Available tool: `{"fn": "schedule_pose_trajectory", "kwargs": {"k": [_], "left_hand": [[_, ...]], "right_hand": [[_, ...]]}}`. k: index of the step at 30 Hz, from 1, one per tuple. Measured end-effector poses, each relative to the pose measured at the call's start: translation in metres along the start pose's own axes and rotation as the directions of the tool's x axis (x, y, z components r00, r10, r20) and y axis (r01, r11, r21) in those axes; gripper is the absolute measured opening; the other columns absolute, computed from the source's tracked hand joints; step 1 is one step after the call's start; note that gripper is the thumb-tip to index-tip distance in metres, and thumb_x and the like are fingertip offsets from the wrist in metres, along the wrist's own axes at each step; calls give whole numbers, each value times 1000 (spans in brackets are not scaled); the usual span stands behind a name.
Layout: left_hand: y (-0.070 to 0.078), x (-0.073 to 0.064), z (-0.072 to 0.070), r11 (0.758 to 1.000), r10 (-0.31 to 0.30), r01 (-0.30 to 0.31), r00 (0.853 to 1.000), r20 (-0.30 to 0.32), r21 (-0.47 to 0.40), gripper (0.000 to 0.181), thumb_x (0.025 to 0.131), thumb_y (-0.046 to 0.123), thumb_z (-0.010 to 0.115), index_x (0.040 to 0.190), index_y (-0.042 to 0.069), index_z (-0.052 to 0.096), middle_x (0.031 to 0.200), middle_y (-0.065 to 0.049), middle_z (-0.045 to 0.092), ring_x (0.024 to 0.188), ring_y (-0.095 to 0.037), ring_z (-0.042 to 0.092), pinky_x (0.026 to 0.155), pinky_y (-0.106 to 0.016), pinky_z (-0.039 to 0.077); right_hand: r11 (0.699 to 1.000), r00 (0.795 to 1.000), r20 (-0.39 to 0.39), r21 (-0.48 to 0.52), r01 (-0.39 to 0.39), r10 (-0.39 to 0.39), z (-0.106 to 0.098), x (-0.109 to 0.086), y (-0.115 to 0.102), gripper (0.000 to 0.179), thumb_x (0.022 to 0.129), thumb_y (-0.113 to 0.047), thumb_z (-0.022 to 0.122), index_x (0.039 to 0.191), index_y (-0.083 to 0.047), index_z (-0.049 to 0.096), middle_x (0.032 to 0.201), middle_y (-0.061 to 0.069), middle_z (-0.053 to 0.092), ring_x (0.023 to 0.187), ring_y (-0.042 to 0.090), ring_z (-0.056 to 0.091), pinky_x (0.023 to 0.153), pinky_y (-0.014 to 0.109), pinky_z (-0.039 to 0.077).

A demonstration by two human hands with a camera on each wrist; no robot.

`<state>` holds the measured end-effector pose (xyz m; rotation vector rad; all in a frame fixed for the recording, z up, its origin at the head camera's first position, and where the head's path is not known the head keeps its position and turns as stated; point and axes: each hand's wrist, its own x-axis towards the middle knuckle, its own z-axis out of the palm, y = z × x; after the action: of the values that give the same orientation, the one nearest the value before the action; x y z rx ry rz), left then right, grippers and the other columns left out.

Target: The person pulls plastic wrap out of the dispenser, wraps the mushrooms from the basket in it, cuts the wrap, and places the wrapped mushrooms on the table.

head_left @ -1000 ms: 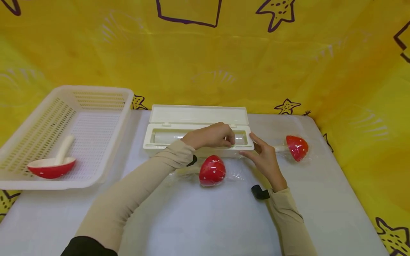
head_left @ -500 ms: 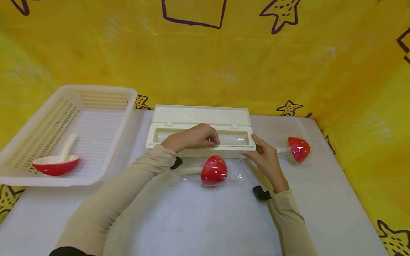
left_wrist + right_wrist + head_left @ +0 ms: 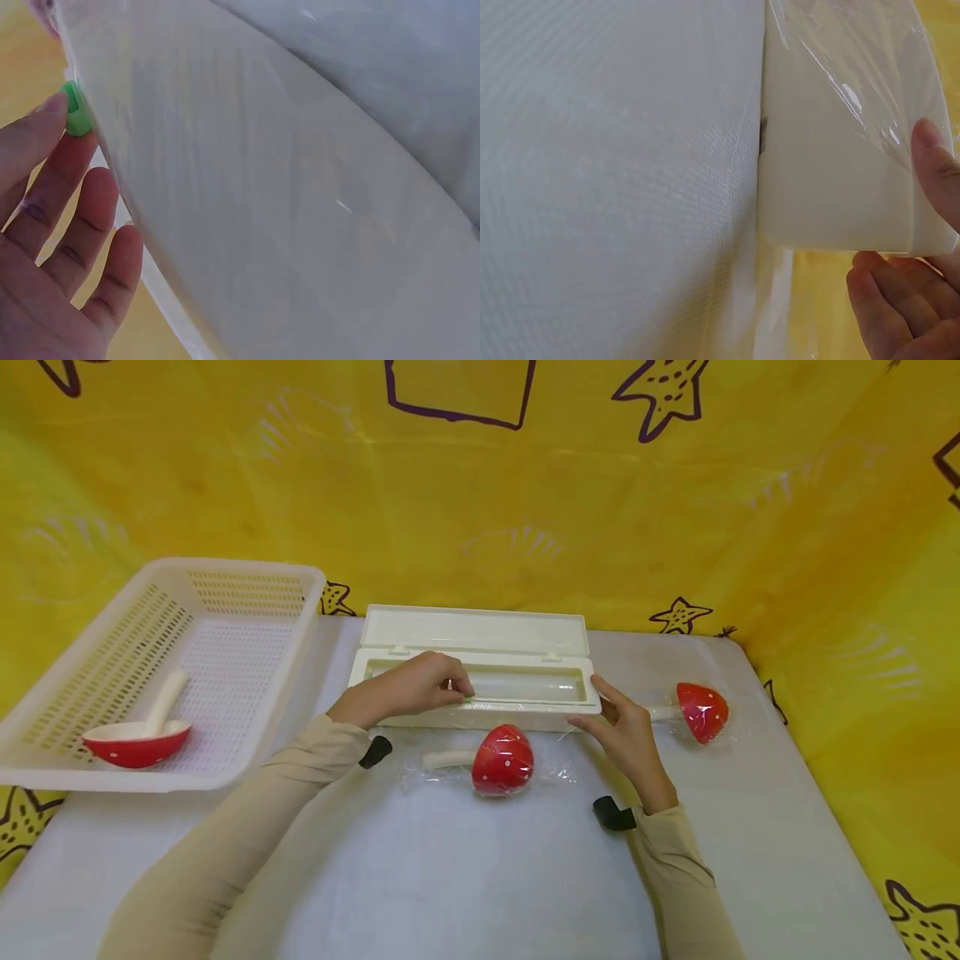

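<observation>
The white box (image 3: pixel 498 719) lies lengthwise, left to right, ahead of both hands, its green slider (image 3: pixel 78 123) about midway along the near edge, pinched by the nearer left hand (image 3: pixel 407 688), while the right hand (image 3: pixel 628 737) grips the right end.

We see long beige sleeves on both arms, the left sleeve (image 3: pixel 213 856) and the right sleeve (image 3: pixel 682 868) creased toward their cuffs. The left hand (image 3: pixel 408 689) and right hand (image 3: pixel 626 731) are bare. At each cuff we notice a small black fitting (image 3: pixel 613 814), the right one bent, with a rounded end.
</observation>
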<state>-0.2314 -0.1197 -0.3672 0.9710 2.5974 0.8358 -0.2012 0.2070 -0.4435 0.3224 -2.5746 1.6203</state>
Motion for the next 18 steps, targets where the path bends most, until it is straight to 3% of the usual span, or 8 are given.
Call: {"fn": "schedule_pose_trajectory", "kwargs": {"k": [4, 10, 18], "left_hand": [[-4, -15, -6, 999, -53, 53, 999, -10, -11, 12, 90, 4, 70, 100, 4, 76, 99, -8, 74, 83, -17, 63, 78, -31, 55], [-15, -34, -11, 997, -69, 70, 997, -47, 24, 12, 90, 4, 70, 101, 4, 76, 101, -9, 74, 86, -19, 65, 78, -34, 55], [-27, -58, -20, 994, -67, 76, 992, -105, 81, 11, 87, 1, 71, 96, 5, 77, 95, -8, 74, 84, -22, 66, 78, -39, 54]], "right_hand": [[1000, 1000, -1, -8, 5, -5, 0, 0, -1, 79, 80, -9, 81, 147, 2, 41, 152, 21, 43, 131, 39, 53, 93, 21, 47], [1000, 1000, 10, -14, 5, -5, -1, -1, -2, 80, 81, -9, 80, 148, 2, 39, 153, 20, 41, 132, 40, 52, 95, 28, 47], [1000, 1000, 6, -11, -6, 6, -1, -1, 0, 79, 81, -11, 80, 149, -1, 40, 154, 18, 41, 132, 38, 53, 93, 21, 48]]}}
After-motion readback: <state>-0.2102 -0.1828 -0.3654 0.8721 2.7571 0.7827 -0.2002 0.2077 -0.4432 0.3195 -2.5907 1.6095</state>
